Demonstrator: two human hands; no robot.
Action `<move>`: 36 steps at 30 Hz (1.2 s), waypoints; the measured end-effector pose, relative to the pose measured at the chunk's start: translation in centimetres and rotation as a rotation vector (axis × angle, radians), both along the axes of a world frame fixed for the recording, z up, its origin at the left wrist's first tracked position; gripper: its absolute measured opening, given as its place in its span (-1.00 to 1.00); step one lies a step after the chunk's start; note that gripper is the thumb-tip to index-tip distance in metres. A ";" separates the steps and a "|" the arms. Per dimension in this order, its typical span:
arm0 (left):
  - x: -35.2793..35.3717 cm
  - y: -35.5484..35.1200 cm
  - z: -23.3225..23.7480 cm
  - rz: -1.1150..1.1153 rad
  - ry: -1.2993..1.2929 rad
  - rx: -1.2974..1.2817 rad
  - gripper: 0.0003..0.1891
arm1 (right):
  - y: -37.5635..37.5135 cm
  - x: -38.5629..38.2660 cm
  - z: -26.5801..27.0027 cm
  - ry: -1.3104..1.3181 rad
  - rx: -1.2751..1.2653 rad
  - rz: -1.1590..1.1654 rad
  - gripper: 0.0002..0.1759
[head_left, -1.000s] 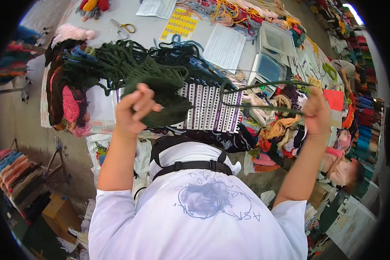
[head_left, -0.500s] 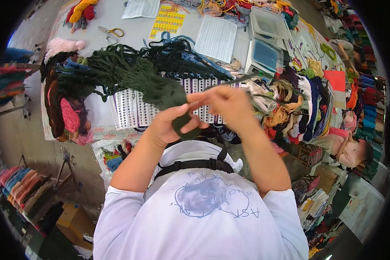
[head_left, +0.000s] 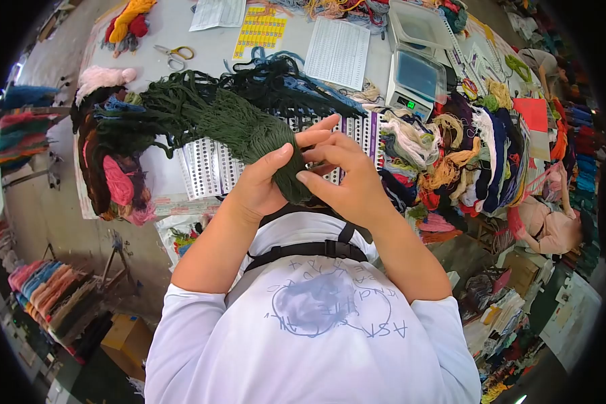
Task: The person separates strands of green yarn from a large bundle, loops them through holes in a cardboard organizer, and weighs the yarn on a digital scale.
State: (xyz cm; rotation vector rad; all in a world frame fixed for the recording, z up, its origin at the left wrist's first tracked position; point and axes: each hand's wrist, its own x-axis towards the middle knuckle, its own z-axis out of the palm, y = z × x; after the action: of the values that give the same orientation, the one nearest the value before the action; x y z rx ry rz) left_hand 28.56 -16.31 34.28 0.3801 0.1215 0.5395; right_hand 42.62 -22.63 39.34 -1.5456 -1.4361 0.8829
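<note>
A thick skein of dark green yarn (head_left: pixel 249 131) stretches from the heap on the table to my hands. My left hand (head_left: pixel 266 178) is closed around its near end, thumb on top and fingers coming out on the far side. At the right edge of that end is my right hand (head_left: pixel 347 175), its thumb and bent fingertips gathered against the yarn. Any single strand between those fingertips is too small to make out. Under the skein lie white cards with rows of holes (head_left: pixel 212 168), partly covered. Darker yarn (head_left: pixel 262 84) is heaped behind it.
Scissors (head_left: pixel 175 56), a yellow label sheet (head_left: pixel 261 32) and a printed sheet (head_left: pixel 337 54) lie farther back. A digital scale (head_left: pixel 411 102) stands right of them. Mixed yarn bundles (head_left: pixel 451 148) pile up at the right, pink yarn (head_left: pixel 118 180) at the left. Another person (head_left: pixel 549 225) is at far right.
My right hand has come in from the right to the skein's edge; the strand stretching right from it no longer shows. My left hand still holds the skein, now turned flatter.
</note>
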 end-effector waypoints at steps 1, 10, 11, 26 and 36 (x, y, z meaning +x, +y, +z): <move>0.1 0.0 0.1 0.003 0.030 0.005 -0.44 | 0.0 -0.1 -0.5 0.058 -0.035 -0.005 -0.81; -0.3 -0.2 1.3 0.123 0.342 0.187 -0.44 | -0.4 1.5 -1.1 0.288 -0.137 -0.027 -0.85; -0.4 -0.2 1.7 0.137 0.417 0.262 -0.48 | -0.5 1.6 -1.1 0.365 -0.244 -0.016 -0.86; -0.4 0.7 2.6 0.161 0.380 0.381 -0.54 | -0.2 2.5 -0.1 0.744 -0.353 -0.027 -0.92; 0.6 0.6 3.2 0.198 0.608 0.589 -0.56 | 0.0 2.3 -0.2 0.415 -0.312 -0.061 -0.95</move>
State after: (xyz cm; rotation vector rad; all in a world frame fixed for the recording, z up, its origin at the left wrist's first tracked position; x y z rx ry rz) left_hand 29.17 -15.71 37.43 1.1119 0.5975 0.6377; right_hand 44.94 -22.66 39.10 -1.5034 -0.9821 1.3483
